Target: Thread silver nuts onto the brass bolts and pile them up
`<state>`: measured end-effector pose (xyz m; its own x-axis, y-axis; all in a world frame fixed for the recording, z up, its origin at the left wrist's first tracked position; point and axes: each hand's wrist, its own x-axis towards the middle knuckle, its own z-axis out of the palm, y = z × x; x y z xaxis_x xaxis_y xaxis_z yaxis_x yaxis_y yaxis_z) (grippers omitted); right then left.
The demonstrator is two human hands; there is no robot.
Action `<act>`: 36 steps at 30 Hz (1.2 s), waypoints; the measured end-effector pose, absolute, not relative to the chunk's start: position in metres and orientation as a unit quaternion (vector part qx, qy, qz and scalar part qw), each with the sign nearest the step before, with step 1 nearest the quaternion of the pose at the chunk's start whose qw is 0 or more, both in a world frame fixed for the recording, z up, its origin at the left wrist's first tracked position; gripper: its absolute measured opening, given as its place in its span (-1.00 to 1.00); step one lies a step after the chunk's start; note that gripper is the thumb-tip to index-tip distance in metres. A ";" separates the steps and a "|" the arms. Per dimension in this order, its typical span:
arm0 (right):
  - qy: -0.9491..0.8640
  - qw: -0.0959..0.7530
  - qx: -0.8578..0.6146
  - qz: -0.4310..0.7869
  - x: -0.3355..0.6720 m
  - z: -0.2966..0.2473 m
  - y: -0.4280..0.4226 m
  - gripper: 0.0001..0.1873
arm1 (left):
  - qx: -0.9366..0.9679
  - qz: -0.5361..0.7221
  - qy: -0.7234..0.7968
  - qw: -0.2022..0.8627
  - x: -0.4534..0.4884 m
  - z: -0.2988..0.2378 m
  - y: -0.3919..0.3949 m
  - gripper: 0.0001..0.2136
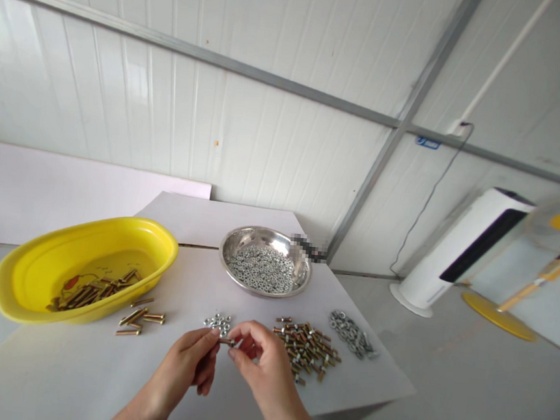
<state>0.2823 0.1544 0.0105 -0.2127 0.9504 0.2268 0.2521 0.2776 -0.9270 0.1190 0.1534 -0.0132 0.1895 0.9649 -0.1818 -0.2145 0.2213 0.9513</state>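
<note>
Above the front of the table, my left hand (189,357) pinches a brass-coloured bolt (226,342) between thumb and fingertips. My right hand (263,359) has its thumb and forefinger closed at the bolt's other end; whether a nut is between them is too small to tell. Just behind my hands lies a small heap of silver nuts (218,323). To the right of my right hand spreads a pile of bolts with nuts on them (311,349). Several loose bolts (139,318) lie to the left.
A yellow oval tub (23,279) with bolts inside stands at the left. Behind my hands is a steel bowl (224,257) full of nuts. Silver washers (351,334) lie near the table's right edge. A white tower appliance (457,252) and a yellow-based fan (496,315) stand on the floor beyond.
</note>
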 end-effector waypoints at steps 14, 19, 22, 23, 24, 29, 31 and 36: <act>-0.647 0.431 -0.436 0.454 0.283 0.010 0.149 -0.78 | 0.432 0.474 0.422 0.641 0.120 -0.004 0.151 -0.56; -0.673 0.438 -0.463 0.374 0.281 0.011 0.153 -0.72 | 0.422 0.472 0.432 0.642 0.120 -0.007 0.153 -0.54; -0.668 0.444 -0.452 0.391 0.281 0.009 0.154 -0.84 | 0.424 0.473 0.427 0.643 0.119 -0.007 0.151 -0.56; -0.665 0.443 -0.447 0.402 0.281 0.008 0.153 -0.87 | 0.426 0.473 0.425 0.643 0.119 -0.007 0.151 -0.56; -0.664 0.439 -0.445 0.411 0.281 0.007 0.153 -0.89 | 0.427 0.471 0.425 0.644 0.119 -0.007 0.151 -0.55; -0.679 0.394 -0.464 0.411 0.283 0.005 0.149 -0.52 | 0.425 0.459 0.427 0.653 0.121 -0.010 0.152 -0.53; -0.677 0.396 -0.473 0.401 0.283 0.006 0.149 -0.53 | 0.426 0.464 0.429 0.648 0.121 -0.009 0.152 -0.53; -0.677 0.428 -0.468 0.372 0.282 0.009 0.150 -0.78 | 0.417 0.486 0.444 0.628 0.118 -0.006 0.152 -0.56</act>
<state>0.2823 0.1502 0.0094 -0.1946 0.9533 0.2312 0.3156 0.2840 -0.9054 0.1184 0.1521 -0.0058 0.1349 0.9791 -0.1520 -0.2396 0.1811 0.9538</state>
